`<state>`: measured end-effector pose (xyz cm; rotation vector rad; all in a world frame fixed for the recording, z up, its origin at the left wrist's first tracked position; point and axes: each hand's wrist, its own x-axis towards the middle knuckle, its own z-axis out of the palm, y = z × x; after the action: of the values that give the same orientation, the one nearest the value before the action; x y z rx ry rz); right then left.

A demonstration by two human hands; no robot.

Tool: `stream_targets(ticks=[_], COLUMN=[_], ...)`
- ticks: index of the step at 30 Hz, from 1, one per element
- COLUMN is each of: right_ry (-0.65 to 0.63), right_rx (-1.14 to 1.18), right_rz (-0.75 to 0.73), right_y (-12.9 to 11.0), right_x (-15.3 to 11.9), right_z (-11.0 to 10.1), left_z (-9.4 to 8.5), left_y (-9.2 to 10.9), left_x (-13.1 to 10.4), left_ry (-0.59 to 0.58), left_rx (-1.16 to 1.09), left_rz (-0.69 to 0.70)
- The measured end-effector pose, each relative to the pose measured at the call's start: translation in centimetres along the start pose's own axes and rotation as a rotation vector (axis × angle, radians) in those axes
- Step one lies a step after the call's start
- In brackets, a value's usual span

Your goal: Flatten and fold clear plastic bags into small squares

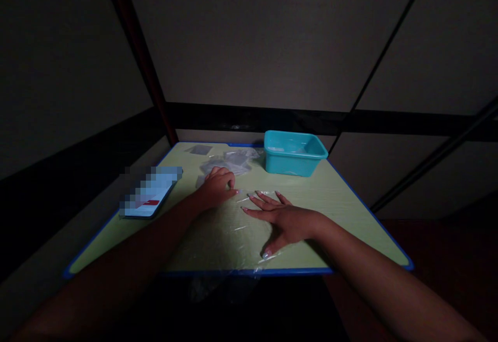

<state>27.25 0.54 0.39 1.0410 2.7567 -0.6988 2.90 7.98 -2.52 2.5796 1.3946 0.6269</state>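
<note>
A clear plastic bag or sheet lies flat on the pale green table, its lower end hanging over the front edge. My right hand is spread on its right side, palm down, fingers apart. My left hand is beyond its upper left corner, with fingers curled and the thumb stretched to the corner. What those curled fingers hold, if anything, is hidden. Just behind my left hand is a loose pile of translucent small bags.
A turquoise plastic basin stands at the back right, with some clear material inside. A phone with a lit screen lies at the left edge. A flat grey piece is at the back left. The table has a blue rim; panelled walls stand behind.
</note>
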Motion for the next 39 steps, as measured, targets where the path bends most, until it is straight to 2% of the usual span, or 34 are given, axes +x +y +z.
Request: stream_targets(ticks=[11, 17, 22, 25, 27, 29, 31, 34, 36, 39], right_ry=[0.027, 0.034, -0.014, 0.008, 0.019, 0.038, 0.085, 0.17, 0.18, 0.147], right_rx=[0.036, 0.052, 0.032, 0.032, 0.028, 0.019, 0.006, -0.01, -0.017, -0.027], right_rz=[-0.012, 0.001, 0.05, 0.065, 0.093, 0.132, 0.162, 0.194, 0.211, 0.223], right_y=[0.0, 0.1, -0.1, 0.0, 0.2, 0.3, 0.3, 0.3, 0.3, 0.3], right_x=[-0.1, -0.1, -0.2, -0.4, -0.5, -0.5, -0.5, -0.5, -0.3, -0.1], right_z=[-0.1, -0.3, -0.5, -0.5, -0.5, -0.6, -0.8, -1.1, -1.1, -0.8], left_z=[-1.5, -2.2, -2.7, -2.6, -2.5, -2.1, -1.4, -0.1, 0.7, 1.2], left_y=[0.9, 0.4, 0.0, 0.0, 0.5, 1.3, 2.4, 3.8, 4.2, 4.3], left_x=[-0.1, 0.0, 0.1, 0.2, 0.0, -0.3, -0.9, -2.0, -2.6, -3.0], left_ry=[-0.047, -0.045, 0.012, 0.094, 0.164, 0.187, 0.125, -0.06, -0.183, -0.352], left_rx=[-0.259, -0.173, -0.008, 0.01, -0.019, -0.077, -0.15, -0.155, -0.096, -0.007], left_rz=[-0.102, -0.101, -0.169, -0.178, -0.149, -0.066, 0.086, 0.313, 0.338, 0.301])
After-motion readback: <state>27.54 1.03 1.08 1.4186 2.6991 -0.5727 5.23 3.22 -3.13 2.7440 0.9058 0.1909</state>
